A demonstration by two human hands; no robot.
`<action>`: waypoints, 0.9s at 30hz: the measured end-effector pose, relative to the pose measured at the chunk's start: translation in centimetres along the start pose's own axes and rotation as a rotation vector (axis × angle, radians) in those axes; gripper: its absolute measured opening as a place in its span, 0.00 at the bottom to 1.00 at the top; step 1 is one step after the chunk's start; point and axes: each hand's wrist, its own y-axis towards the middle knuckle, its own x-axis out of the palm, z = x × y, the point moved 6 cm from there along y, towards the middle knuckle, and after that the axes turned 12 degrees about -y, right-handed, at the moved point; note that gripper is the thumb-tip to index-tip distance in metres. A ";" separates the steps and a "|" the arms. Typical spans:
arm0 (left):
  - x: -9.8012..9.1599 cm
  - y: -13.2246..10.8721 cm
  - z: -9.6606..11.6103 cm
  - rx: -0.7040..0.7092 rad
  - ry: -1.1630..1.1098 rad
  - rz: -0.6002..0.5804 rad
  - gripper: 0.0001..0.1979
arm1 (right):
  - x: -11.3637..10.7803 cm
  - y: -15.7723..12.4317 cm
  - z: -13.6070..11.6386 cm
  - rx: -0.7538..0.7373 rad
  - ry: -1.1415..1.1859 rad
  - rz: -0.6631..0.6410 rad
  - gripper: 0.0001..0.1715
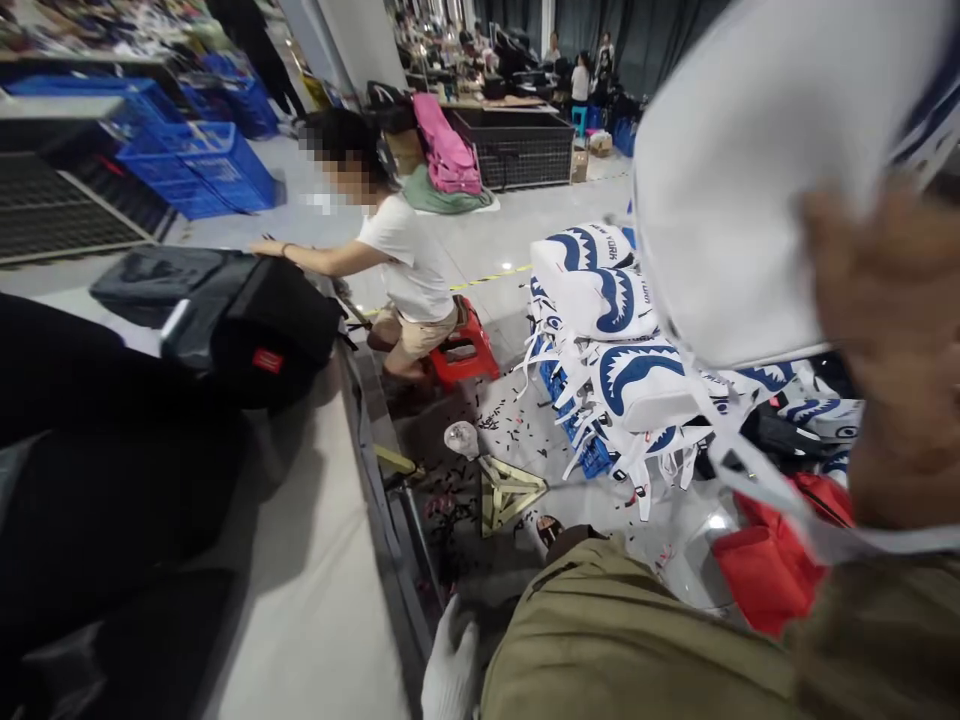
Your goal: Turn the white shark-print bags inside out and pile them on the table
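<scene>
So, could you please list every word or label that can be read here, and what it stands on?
"YORK": on the farthest white bag.
Too blurred to read: the red label on the black bag, pale marks on the blue crate, lettering on other white bags.
Raised white bag: none readable.

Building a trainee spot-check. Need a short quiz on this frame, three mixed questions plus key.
1. What does the right hand hold up?
2. True or false: the nearest co-worker sits on a blue stool.
3. What colour is the jagged-mouth print on the piled bags?
a) red
b) blue
c) green

Key:
1. A white bag, partly blurred.
2. False; it is a red stool.
3. b
</scene>
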 end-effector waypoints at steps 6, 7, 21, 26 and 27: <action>3.8 0.6 7.9 0.162 0.139 -0.097 0.26 | 17.8 -6.1 -17.0 -0.431 -0.164 -0.190 0.30; 4.4 0.6 8.0 0.160 0.197 -0.123 0.26 | 21.1 -7.1 -18.3 -0.443 -0.167 -0.244 0.26; 7.9 1.6 3.2 0.030 0.233 -0.281 0.25 | 28.8 -1.3 -19.1 -0.454 -0.156 -0.281 0.32; 8.2 1.2 3.8 0.038 0.356 -0.325 0.25 | 25.8 -4.6 -17.2 -0.338 -0.088 -0.223 0.34; 8.1 1.2 3.5 0.036 0.333 -0.319 0.25 | 25.0 -5.7 -16.0 -0.292 -0.034 -0.194 0.36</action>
